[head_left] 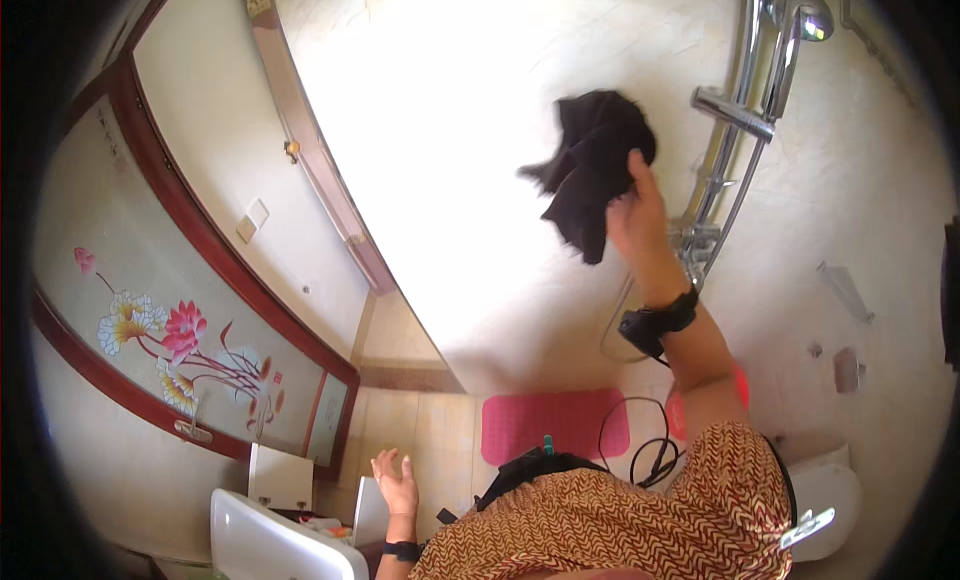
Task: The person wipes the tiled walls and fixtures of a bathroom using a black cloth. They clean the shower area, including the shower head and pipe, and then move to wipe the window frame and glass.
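Lotus-painted glass door point(190, 330): far left, set in a dark red frame, well apart from both hands
White washbasin point(275, 535): lower left, with a white cabinet door point(280, 477) standing just beside it
Left hand point(398, 488): raised near the cabinet door, fingers parted and slightly bent, nothing in their grasp; apparently held away from the body, perhaps for balance
Pink mat point(540, 425): flat on the tiled floor point(445, 430), presumably laid there for sure footing
Black cloth point(600, 160): before the pale marbled wall point(450, 130), left of the shower rail point(745, 50); bunched, loose folds hanging out; whether it touches the wall cannot be told
Right hand point(638, 220): arm extended, thumb closed over the black cloth's edge, other fingers largely hidden; the bunching seems to keep the fabric in one handful
Black wrist device point(660, 325): strapped round the right wrist, which leaves the palm unencumbered
Chrome hand shower point(786, 55): seated in its bracket on the shower rail, so needing no hand to support it
White toilet point(835, 490): lower right, partly hidden by the patterned sleeve point(730, 470)
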Demonstrator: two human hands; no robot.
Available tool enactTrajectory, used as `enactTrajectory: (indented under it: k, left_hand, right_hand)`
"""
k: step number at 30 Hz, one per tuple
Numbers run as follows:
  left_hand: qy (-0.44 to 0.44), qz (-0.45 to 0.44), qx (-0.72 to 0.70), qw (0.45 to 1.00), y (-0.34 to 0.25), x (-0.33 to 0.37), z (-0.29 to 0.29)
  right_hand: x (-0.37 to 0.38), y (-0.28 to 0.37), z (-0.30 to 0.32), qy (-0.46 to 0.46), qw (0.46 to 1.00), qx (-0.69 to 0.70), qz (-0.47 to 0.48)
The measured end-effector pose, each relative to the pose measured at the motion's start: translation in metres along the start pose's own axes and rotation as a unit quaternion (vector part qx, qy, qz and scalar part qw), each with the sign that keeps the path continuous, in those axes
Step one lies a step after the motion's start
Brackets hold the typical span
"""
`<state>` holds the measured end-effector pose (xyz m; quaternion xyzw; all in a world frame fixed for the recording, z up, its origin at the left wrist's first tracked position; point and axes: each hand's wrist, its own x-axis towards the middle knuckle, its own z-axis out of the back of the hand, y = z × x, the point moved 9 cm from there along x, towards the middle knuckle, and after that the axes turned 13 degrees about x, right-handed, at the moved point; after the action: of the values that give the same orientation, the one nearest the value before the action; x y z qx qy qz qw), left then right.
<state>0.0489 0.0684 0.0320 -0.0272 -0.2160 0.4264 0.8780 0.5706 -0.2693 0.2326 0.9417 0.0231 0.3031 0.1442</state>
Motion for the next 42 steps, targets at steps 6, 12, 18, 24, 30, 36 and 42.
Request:
enactTrajectory:
  k: [6, 12, 18, 24, 30, 36, 42]
  left_hand:
    - [0.052, -0.071, -0.118, 0.989, -0.161, -0.038, -0.104]
    - [-0.105, -0.133, -0.143, 0.975, -0.233, 0.087, -0.012]
    - [-0.205, -0.228, -0.148, 0.94, -0.282, 0.196, 0.097]
    - [-0.315, -0.304, -0.169, 0.883, -0.319, 0.277, 0.167]
    - [-0.388, -0.359, -0.191, 0.828, -0.336, 0.326, 0.182]
    - [-0.446, -0.346, -0.127, 0.816, -0.37, 0.362, 0.157]
    - [-0.468, -0.337, -0.095, 0.811, -0.375, 0.363, 0.14]
  right_hand:
    - [0.073, 0.118, -0.081, 0.2, 0.669, -0.632, 0.337]
    - [0.152, 0.121, -0.121, 0.177, 0.548, -0.593, 0.563]
    - [0.173, -0.031, -0.194, 0.184, 0.569, -0.72, 0.352]
    - [0.103, -0.187, -0.305, 0.488, 0.457, -0.63, 0.393]
    - [0.188, -0.163, -0.306, 0.329, 0.577, -0.714, 0.222]
    - [0.234, 0.056, -0.275, -0.018, 0.442, -0.728, 0.523]
    - [0.278, 0.185, -0.198, -0.037, 0.593, -0.781, 0.192]
